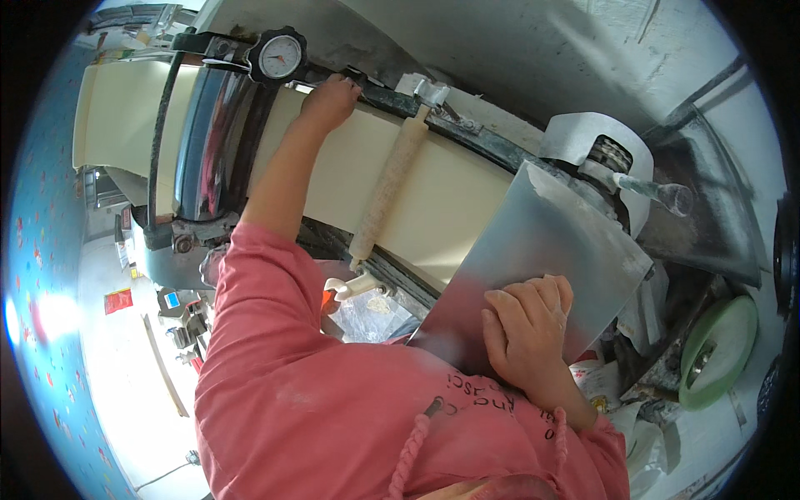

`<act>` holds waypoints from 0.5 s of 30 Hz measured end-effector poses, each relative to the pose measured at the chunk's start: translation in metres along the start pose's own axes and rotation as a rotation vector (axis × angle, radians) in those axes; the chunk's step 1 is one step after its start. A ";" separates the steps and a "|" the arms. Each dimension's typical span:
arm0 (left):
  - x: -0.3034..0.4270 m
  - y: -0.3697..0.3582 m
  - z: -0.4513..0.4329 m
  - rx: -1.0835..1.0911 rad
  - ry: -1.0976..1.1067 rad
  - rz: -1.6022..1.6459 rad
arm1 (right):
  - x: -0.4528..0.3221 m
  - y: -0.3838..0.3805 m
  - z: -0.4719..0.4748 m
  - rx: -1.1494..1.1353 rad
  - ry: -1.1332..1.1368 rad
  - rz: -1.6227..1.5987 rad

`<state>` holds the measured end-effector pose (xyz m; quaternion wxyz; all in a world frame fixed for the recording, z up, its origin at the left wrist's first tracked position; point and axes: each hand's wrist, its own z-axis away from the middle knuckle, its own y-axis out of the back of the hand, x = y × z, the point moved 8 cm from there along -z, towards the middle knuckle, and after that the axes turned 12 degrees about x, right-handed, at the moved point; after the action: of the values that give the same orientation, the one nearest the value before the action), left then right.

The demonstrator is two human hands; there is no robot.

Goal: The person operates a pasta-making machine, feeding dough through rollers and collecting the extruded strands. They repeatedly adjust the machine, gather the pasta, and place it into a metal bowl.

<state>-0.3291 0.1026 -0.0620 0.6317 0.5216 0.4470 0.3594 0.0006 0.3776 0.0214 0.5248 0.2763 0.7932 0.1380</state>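
Note:
A wide pale-yellow sheet, apparently dough (350,165), lies along a machine bed between dark metal rails. At the bed's far rail, my left hand (331,100) has curled fingers; what lies under them is hidden. To its left are a shiny metal roller (203,144) and a black handwheel with a dial (279,56). A floury wooden rolling pin (390,187) lies across the bed over the sheet. My right hand (528,325) rests palm down, fingers slightly bent and apart, on a smooth metal plate (562,250) that slopes at the bed's right end.
A white housing (562,137) with a rod-like handle (656,190) stands beyond the plate. A green round-rimmed object (719,353) is at the far right. Near the close rail are a cream hooked bracket (356,286) and a clear plastic bag (372,315). A wall stands behind the machine.

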 end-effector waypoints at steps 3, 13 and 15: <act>0.017 0.049 0.024 0.358 -0.074 0.196 | -0.006 0.002 0.001 0.007 0.030 0.009; 0.000 0.096 0.083 0.688 0.107 1.115 | -0.022 0.021 0.002 0.329 0.162 0.040; 0.004 0.102 0.096 0.677 0.106 1.296 | -0.037 0.017 -0.010 0.257 0.237 0.063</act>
<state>-0.2364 0.0942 0.0427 0.0742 0.8298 0.1652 0.5279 0.0074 0.3703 0.0627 0.3834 0.3475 0.8516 0.0832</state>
